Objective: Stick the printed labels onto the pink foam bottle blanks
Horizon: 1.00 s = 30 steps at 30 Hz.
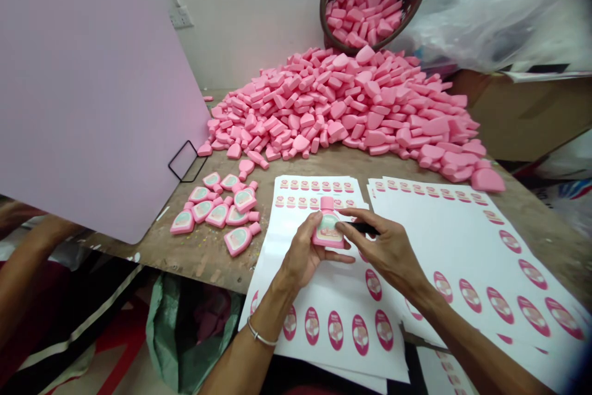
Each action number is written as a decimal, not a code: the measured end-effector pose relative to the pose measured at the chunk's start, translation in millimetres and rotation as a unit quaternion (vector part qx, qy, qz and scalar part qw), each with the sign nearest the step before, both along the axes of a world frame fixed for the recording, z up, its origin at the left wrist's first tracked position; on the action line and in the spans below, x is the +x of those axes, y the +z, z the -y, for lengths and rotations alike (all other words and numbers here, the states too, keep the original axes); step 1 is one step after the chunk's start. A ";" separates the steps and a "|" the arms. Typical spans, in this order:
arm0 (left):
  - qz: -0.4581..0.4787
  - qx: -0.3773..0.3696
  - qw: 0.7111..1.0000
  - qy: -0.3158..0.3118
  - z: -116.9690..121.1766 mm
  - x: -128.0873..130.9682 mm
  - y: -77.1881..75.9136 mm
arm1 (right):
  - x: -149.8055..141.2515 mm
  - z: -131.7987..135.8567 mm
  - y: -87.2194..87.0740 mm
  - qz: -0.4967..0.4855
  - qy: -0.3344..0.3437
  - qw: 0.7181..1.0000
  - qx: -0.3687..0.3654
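Observation:
My left hand (300,253) is closed round a small pink bottle (327,204), holding it upright with its front towards me. A pale green label sits on the bottle's front. In my right hand (393,247) is a slim black tool (363,227); its kind is hard to make out, since the fingers cover part of it. The right fingertips touch the label's right edge. Below both hands lies a white sticker sheet (314,284), partly bare, with pink oval stickers near its lower edge. To its right is another stack of sticker sheets (425,228).
Several labelled pink bottles (238,240) lie at the left. Behind is a large heap of pink bottles (333,105), beneath a tipped brown basket (328,28). A pale board (92,87) stands at left, with another person's arm (32,247) beside it. A green sack (161,333) hangs below.

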State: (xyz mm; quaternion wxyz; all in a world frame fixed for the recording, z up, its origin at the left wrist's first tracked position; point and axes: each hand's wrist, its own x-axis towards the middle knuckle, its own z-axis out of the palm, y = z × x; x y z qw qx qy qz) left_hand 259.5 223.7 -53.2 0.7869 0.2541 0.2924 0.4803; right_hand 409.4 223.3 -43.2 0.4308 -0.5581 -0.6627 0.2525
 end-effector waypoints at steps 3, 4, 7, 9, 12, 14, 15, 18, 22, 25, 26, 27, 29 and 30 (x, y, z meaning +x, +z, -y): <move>0.004 0.018 1.000 -0.009 1.0 -0.5 2.9 | 0.2 2.1 -0.1 0.059 -0.018 0.995 0.076; 0.001 0.026 1.000 -0.011 1.4 -0.6 4.2 | 0.1 2.8 0.3 0.081 -0.024 0.991 0.106; -0.003 0.040 0.999 -0.020 2.0 -1.2 6.7 | -0.5 4.9 2.7 0.129 -0.031 0.975 0.177; 0.000 0.041 0.999 -0.022 2.1 -1.6 6.6 | -1.2 5.9 4.8 0.147 -0.030 0.968 0.200; 0.007 0.043 0.999 -0.023 2.3 -1.6 5.8 | -2.2 7.0 7.1 0.162 -0.034 0.962 0.216; 0.006 0.048 0.999 -0.022 2.8 -1.1 6.2 | -2.8 7.4 7.7 0.168 -0.034 0.959 0.225; 0.002 0.051 0.998 -0.021 3.0 -0.7 6.7 | -2.9 7.5 7.9 0.171 -0.034 0.958 0.228; -0.011 0.063 0.998 -0.020 3.7 -0.3 8.8 | -2.5 7.0 7.9 0.191 -0.031 0.953 0.232; -0.019 0.077 0.996 -0.030 4.1 -2.3 11.0 | 1.1 4.8 7.9 0.256 -0.015 0.935 0.246; -0.017 0.082 0.996 -0.043 4.4 -4.4 11.5 | 4.2 2.4 8.1 0.315 -0.010 0.914 0.257; -0.015 0.083 0.995 -0.045 4.4 -4.9 11.2 | 4.8 1.6 8.3 0.336 -0.015 0.905 0.259; -0.014 0.084 0.995 -0.047 4.5 -5.0 10.9 | 5.1 0.9 8.4 0.355 -0.021 0.897 0.262; -0.012 0.080 0.995 -0.049 4.2 -4.5 9.8 | 4.7 0.1 8.6 0.386 -0.037 0.881 0.270; -0.010 0.079 0.996 -0.050 3.9 -3.9 9.4 | 3.9 0.1 8.7 0.398 -0.045 0.875 0.273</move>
